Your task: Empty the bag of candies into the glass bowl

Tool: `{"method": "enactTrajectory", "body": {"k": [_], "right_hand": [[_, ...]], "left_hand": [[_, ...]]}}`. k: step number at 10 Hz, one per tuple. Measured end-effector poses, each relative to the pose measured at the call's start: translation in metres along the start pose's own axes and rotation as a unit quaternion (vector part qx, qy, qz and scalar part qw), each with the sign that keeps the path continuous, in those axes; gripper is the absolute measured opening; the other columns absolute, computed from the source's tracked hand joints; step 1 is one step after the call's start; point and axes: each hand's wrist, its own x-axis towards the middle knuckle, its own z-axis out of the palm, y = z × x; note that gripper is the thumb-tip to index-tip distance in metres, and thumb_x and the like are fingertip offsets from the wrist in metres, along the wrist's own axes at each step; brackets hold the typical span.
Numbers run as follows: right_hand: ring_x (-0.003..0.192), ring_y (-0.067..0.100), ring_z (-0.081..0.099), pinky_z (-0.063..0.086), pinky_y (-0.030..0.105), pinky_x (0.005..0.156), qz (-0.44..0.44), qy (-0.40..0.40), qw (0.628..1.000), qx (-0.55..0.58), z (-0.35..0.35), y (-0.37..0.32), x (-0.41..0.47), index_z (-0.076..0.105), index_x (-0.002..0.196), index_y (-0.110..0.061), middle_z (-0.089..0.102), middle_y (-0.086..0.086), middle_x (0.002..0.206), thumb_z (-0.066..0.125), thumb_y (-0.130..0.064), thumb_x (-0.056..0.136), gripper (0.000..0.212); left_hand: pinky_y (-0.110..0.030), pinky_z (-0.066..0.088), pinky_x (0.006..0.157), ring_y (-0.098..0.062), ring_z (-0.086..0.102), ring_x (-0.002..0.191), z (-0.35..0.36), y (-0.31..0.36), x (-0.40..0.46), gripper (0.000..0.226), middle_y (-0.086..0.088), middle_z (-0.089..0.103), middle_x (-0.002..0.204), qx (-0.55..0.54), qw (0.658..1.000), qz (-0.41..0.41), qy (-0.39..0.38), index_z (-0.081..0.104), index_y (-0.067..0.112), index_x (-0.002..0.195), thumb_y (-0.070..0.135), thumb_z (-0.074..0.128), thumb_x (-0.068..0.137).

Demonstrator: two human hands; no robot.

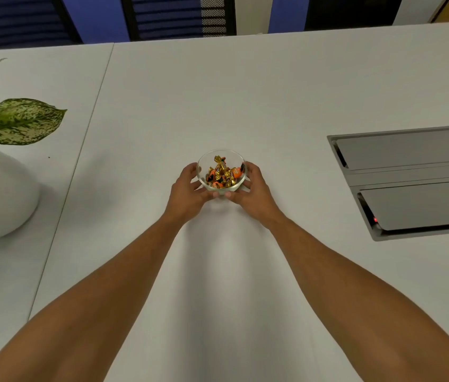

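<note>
Glass bowl [221, 172] sits on the white table [245, 92], mid-view, holding a heap of gold and orange wrapped candies [222, 173]. Left hand [187, 190] cups the bowl's left side, right hand [250, 190] its right side; both are closed around the glass (thumbs almost meet at the near edge). Potted plant [2, 150] far left. Grey cable hatch [410, 180] in the tabletop, right.
</note>
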Motion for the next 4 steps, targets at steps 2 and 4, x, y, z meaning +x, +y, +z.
{"method": "enactTrajectory", "body": {"k": [2, 4], "right_hand": [[0.091, -0.019, 0.059, 0.049, 0.005, 0.074, -0.022, 0.005, 1.0, -0.01, 0.001, 0.002, 0.021, 0.032, 0.143, -0.011, 0.049, -0.025, 0.113, 0.076, 0.007, 0.077, 0.082], [0.116, 0.003, 0.056, 0.049, 0.022, 0.096, -0.025, -0.018, 0.999, -0.038, 0.001, -0.001, 0.021, 0.021, 0.15, -0.016, 0.047, -0.024, 0.13, 0.078, 0.002, 0.078, 0.093]], "left_hand": [[-0.006, 0.051, 0.07, -0.018, 0.06, 0.112, -0.002, 0.003, 0.019, 0.079, 0.006, 0.052, 0.129, 0.009, 1.0, 0.015, -0.004, 0.044, 0.016, 0.135, 0.003, 0.085, 0.069], [-0.022, 0.047, 0.092, -0.027, 0.048, 0.133, -0.004, 0.002, 0.019, 0.094, -0.003, 0.043, 0.149, 0.036, 0.999, 0.002, -0.023, 0.032, 0.017, 0.146, 0.01, 0.086, 0.07]]}}
